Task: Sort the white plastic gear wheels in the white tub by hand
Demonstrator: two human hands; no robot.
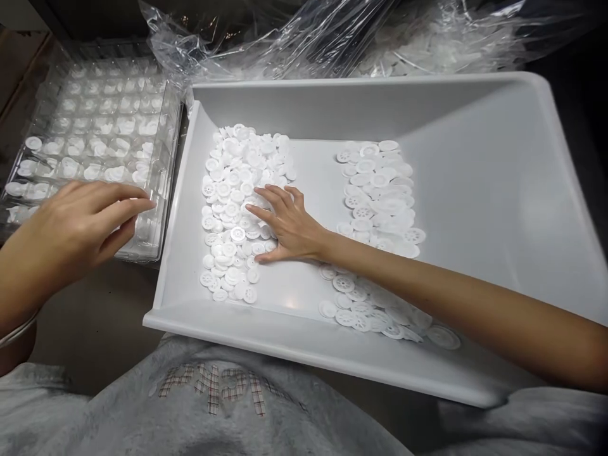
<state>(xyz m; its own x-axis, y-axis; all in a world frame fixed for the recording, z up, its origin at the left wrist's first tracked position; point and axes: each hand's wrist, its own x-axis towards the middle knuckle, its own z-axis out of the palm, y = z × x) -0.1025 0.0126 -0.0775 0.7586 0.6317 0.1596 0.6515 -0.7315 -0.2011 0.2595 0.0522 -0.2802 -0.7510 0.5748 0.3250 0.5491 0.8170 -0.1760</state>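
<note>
My right hand [297,227] reaches across the grey tub [484,190], fingers spread. It rests at the right side of a heap of small white plastic discs [232,183], some with spoke-like holes. Larger white spoked discs [380,183] lie in a second band under and beyond my right forearm. My left hand [83,228] hovers over the near right part of a clear compartment tray [161,145]. Its fingers stretch to the right, loosely bent, and I see nothing held in them. White pieces [97,147] sit in the tray's compartments; the hand covers some of the near ones.
Crumpled clear plastic film [285,44] hangs along the tub's far side, with pale pieces under it at the right. The clear tray stands close to the tub's left wall. My grey shirt [228,405] is just below the tub's near edge.
</note>
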